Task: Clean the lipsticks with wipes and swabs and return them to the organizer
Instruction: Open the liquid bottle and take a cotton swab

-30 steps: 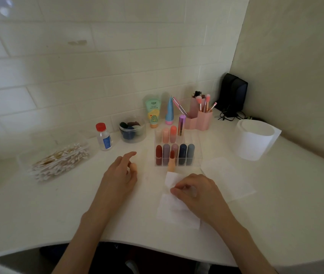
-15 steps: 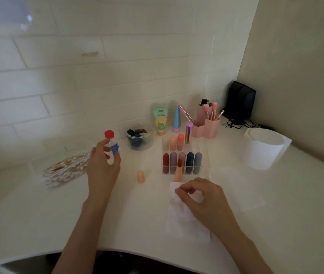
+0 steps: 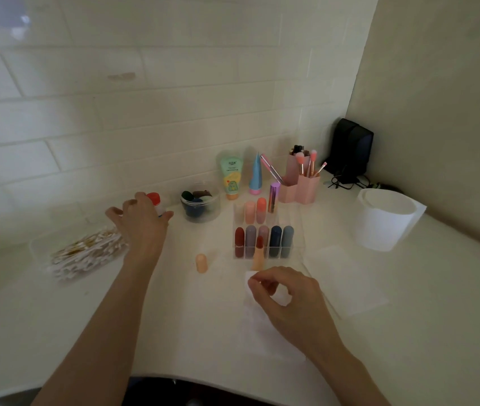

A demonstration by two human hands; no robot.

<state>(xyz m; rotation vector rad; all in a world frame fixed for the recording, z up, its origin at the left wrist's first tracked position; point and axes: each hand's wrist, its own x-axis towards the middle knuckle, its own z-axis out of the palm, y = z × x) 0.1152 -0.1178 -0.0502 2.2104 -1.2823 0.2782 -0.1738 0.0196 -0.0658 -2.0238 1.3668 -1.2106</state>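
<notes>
A clear organizer (image 3: 298,227) holds several capped lipsticks in two rows. Just in front of it stands an uncapped peach lipstick (image 3: 257,254) with a red tip; its peach cap (image 3: 201,262) stands apart to the left. My right hand (image 3: 288,303) pinches the top corner of a white wipe (image 3: 257,320) lying on the counter, right below that lipstick. My left hand (image 3: 142,224) reaches to the back left, thumb and fingers curled round a small red-capped bottle (image 3: 154,198), whose body is mostly hidden. A clear box of cotton swabs (image 3: 86,254) lies left of that hand.
A second wipe (image 3: 347,284) lies to the right, and a white wipe tub (image 3: 385,219) stands behind it. Along the tiled wall stand a clear jar (image 3: 200,205), two tubes, a pink brush holder (image 3: 300,183) and a black device (image 3: 350,150). The counter's front edge curves near me.
My left hand let go of the peach cap, leaving it standing on the counter, and reached back left to the red-capped bottle. My right hand lifted the wipe's corner slightly.
</notes>
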